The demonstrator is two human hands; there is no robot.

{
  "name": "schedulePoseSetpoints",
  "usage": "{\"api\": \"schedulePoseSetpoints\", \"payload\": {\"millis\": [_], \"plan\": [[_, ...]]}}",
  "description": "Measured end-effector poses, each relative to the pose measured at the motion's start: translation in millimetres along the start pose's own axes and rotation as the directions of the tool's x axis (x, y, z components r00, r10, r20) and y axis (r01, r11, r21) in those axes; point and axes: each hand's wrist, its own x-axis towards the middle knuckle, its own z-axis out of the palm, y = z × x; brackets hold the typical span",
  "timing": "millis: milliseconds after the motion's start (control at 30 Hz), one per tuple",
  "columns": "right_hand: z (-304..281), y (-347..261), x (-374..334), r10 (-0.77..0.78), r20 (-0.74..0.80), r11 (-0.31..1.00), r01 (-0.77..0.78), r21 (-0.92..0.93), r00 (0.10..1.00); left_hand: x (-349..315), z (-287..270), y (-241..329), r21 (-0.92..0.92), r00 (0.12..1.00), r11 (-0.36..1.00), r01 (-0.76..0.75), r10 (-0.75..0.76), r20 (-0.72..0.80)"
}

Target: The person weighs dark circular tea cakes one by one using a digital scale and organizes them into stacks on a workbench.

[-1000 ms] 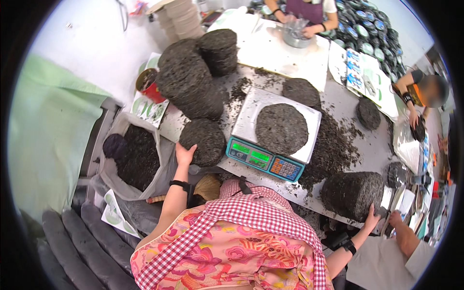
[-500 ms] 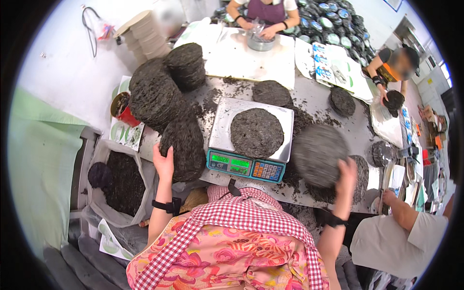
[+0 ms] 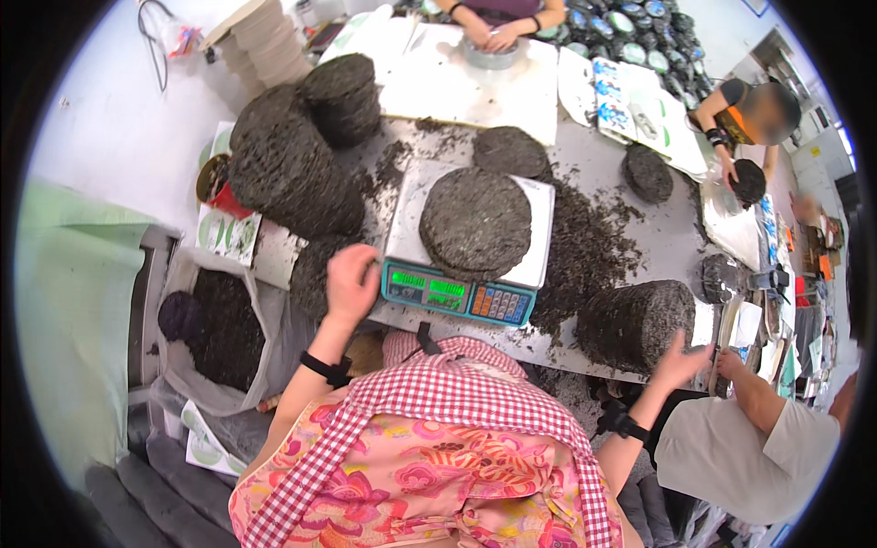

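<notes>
A dark, rough round cake, looking like pressed dried seaweed, lies on the steel pan of a digital scale. A second edge shows under it. My left hand hovers beside the scale's left edge with loosely bent fingers and nothing visible in them. Behind that hand sit more dark cakes, partly hidden by it. At the right, my right hand is spread and empty, just off the near side of a stack of cakes.
Tall cake stacks stand at the left, near a red can. Loose dark crumbs cover the table right of the scale. A bag of dark scraps is at my left. Co-workers' hands work across the table; a person's arm is close on my right.
My right hand has let go of the blurred cake it held and opened by the right stack. My left hand has left the leaning cake and moved right. The scale's pile looks thicker.
</notes>
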Motion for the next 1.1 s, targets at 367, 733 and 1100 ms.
{"api": "schedulePoseSetpoints", "payload": {"millis": [367, 733, 1100], "plan": [[27, 110, 15, 0.291, 0.46, 0.906, -0.396, 0.148, 0.839, -108, -15, -155, 0.163, 0.654, 0.64, 0.751, -0.755, -0.052], [5, -95, -21, -0.236, 0.343, 0.867, 0.037, 0.497, 0.909, -50, -15, -95, 0.465, 0.914, 0.794, 0.392, -0.393, -0.099], [176, -106, -89, -0.496, 0.772, 0.855, 0.381, 0.353, 0.397, 59, 87, 51, -0.121, 0.839, 0.988, 0.101, -0.02, 0.544]]}}
